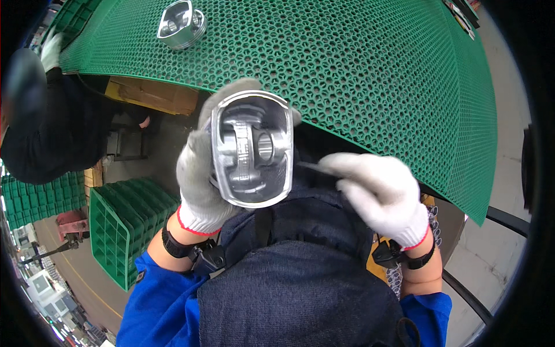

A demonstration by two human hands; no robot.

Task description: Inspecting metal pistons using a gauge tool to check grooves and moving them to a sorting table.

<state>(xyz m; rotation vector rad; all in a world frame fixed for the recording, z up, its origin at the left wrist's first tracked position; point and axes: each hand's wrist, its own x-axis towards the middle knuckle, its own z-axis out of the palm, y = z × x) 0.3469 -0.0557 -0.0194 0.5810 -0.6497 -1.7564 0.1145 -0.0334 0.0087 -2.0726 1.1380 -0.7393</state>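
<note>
My left hand, in a white knit glove, is wrapped around a metal piston. The hollow inside of the piston faces up at me, with its ribs and pin bore showing. Just right of it, my gloved right hand pinches a thin pointed tool, slightly blurred. The tool's tip lies close to the piston's right rim; whether they touch I cannot tell. A second piston rests on the green perforated mat, beyond my left hand.
Several green plastic crates are stacked at the lower left. Another person in dark clothes is at the left, a gloved hand near the mat's far corner. A cardboard box sits below the mat's edge. Small pen-like items lie at the far right.
</note>
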